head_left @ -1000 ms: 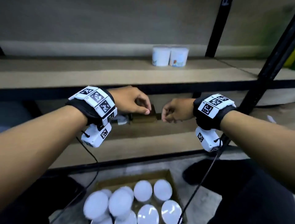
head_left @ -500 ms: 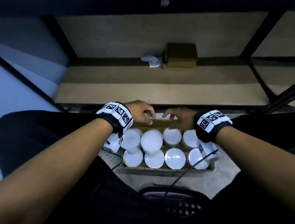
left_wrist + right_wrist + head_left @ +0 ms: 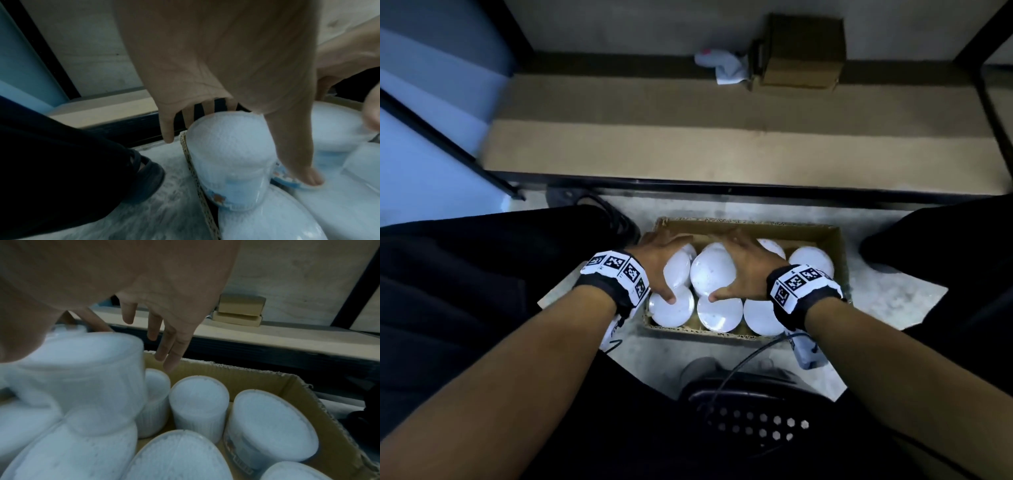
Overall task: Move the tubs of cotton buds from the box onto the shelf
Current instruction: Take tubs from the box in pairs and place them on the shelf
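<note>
A cardboard box (image 3: 837, 240) on the floor holds several white tubs of cotton buds. Two tubs sit raised on the lower layer. My left hand (image 3: 667, 267) is over the left raised tub (image 3: 678, 274). In the left wrist view that tub (image 3: 226, 154) sits between the thumb (image 3: 308, 175) and the fingers behind it. My right hand (image 3: 736, 265) spreads over the centre raised tub (image 3: 710, 274). In the right wrist view this tub (image 3: 82, 378) is blurred, and three fingers (image 3: 170, 353) hang straight above the box's far wall. The lower shelf (image 3: 722, 154) lies just beyond the box.
A small brown carton (image 3: 804, 51) and a crumpled white cloth (image 3: 726, 66) lie at the back of the shelf. My legs flank the box, with a shoe (image 3: 619, 219) at its left. A perforated black stool (image 3: 756, 421) and a cable (image 3: 750, 359) are in front.
My view dropped from the upper shelf to the floor box. Both hands came down from the shelf, passed the box's far edge and now lie over the two raised tubs.
</note>
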`<state>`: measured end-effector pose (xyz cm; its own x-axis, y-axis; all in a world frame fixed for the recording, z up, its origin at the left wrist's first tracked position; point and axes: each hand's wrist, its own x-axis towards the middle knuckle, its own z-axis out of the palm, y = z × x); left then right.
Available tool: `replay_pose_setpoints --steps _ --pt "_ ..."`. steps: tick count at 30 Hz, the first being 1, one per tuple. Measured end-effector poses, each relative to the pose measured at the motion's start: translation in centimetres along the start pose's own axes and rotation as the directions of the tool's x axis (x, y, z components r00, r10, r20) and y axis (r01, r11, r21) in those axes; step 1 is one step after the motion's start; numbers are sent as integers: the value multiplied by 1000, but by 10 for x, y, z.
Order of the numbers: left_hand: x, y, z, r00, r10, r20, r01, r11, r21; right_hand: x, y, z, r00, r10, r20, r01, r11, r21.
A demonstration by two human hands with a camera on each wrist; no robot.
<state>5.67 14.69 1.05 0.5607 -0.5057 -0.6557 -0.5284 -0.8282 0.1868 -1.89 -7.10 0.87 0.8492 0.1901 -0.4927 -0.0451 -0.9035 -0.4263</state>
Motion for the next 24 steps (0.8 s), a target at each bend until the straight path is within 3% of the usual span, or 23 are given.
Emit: replay_pose_setpoints --steps 9,24 --pt "-1 -11 14 995 -15 -104 12 999 -36 6 -14 15 997 -58 -53 52 993 -105" --pt "-8 -3 1 985 18 -170 -29 997 -64 -2 -11 5 992 -56 -114 52 998 -38"
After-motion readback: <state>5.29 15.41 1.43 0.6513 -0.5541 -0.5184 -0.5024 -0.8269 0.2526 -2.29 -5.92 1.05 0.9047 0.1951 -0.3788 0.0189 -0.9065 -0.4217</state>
